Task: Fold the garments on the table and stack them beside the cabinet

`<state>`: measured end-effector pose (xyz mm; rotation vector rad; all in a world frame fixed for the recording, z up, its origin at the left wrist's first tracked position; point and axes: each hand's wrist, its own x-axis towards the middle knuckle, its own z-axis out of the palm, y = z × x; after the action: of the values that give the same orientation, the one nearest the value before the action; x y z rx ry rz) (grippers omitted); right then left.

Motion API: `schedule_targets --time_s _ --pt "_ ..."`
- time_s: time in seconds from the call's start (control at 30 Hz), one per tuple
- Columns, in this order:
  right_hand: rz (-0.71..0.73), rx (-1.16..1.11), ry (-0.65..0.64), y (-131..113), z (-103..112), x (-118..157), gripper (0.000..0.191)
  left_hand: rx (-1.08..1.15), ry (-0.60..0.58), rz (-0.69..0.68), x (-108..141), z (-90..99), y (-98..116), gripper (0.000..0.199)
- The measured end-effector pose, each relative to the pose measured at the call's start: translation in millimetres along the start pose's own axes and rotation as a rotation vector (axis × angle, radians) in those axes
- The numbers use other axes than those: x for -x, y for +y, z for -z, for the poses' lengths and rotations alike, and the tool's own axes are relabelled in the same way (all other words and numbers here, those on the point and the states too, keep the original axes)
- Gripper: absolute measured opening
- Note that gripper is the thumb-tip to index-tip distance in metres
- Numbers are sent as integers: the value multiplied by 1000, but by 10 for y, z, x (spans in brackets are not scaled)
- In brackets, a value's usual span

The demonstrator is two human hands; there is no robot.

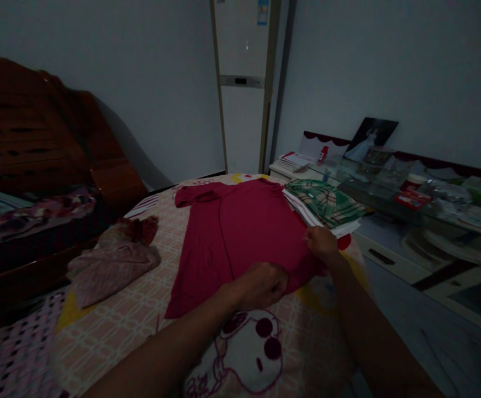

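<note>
A dark pink short-sleeved shirt [248, 226] lies spread on a patterned cloth [165, 276] that covers a rounded table. One sleeve points to the far left, and a crease runs lengthwise down the fabric. My left hand [263, 284] is closed on the shirt's near hem. Farther right, my right hand [322, 242] is closed on the shirt's right edge, beside the folded clothes. The fabric between my two hands looks slightly bunched.
Folded clothes with a green plaid piece [325, 202] on top lie right of the shirt. A crumpled pinkish garment [116, 260] lies at left. Beyond are a wooden chair [58, 132], a tall white air conditioner [244, 121] and a cluttered glass-topped cabinet [389, 193].
</note>
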<state>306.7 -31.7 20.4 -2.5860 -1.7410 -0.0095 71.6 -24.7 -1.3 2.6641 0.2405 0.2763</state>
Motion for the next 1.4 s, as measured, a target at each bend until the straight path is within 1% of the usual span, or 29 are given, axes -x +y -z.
schedule_targets --time_s 0.1,0.2,0.27,0.33,0.4,0.43,0.5,0.57,0.67,0.77,0.87,0.93,1.0,1.1,1.2,1.27,1.3,1.33,1.4 --pt "-88 4 -5 121 -14 -14 22 79 -36 -35 -5 -36 -23 10" --pt "-116 23 22 194 -4 -6 25 148 -24 -23 -19 -42 -49 9" --pt "-132 31 42 230 8 4 27 184 23 -27 -39 -35 -66 8" --pt "-162 31 52 265 22 13 29 197 104 -28 -63 -35 -82 12" --pt "-198 25 30 302 36 20 31 189 165 -21 -85 -53 -93 19" --pt "-206 23 8 320 44 25 33 186 178 -21 -92 -68 -94 22" --pt "-198 24 -56 353 58 36 35 185 168 -35 -102 -106 -85 24" --pt "-160 17 -103 381 68 49 34 185 149 -77 -111 -148 -66 26" --pt "-103 -48 -148 412 63 54 19 170 142 -122 -125 -211 -48 31" --pt "-51 -197 -132 438 33 28 9 158 169 -101 -122 -267 -74 38" --pt "-50 -370 -43 469 8 -16 9 127 210 -53 -94 -313 -125 41" --pt "-97 -467 31 492 0 -41 8 86 168 -25 -81 -341 -154 41" --pt "-154 -522 73 509 -6 -55 2 33 73 -15 -84 -366 -168 44" --pt "-167 -554 48 496 -13 -54 5 -25 -40 -26 -105 -383 -157 50" --pt "-111 -738 -3 400 5 -42 9 7 -52 -40 -113 -343 -119 52" --pt "-57 -903 -47 276 33 -31 15 109 6 -47 -111 -280 -104 50" --pt "-25 -974 -73 196 46 -23 18 178 62 -35 -109 -240 -110 47" --pt "14 -1035 -103 106 54 -13 22 248 132 -3 -107 -200 -128 42" --pt "112 -1126 -171 -95 41 17 27 377 314 130 -100 -124 -207 28"
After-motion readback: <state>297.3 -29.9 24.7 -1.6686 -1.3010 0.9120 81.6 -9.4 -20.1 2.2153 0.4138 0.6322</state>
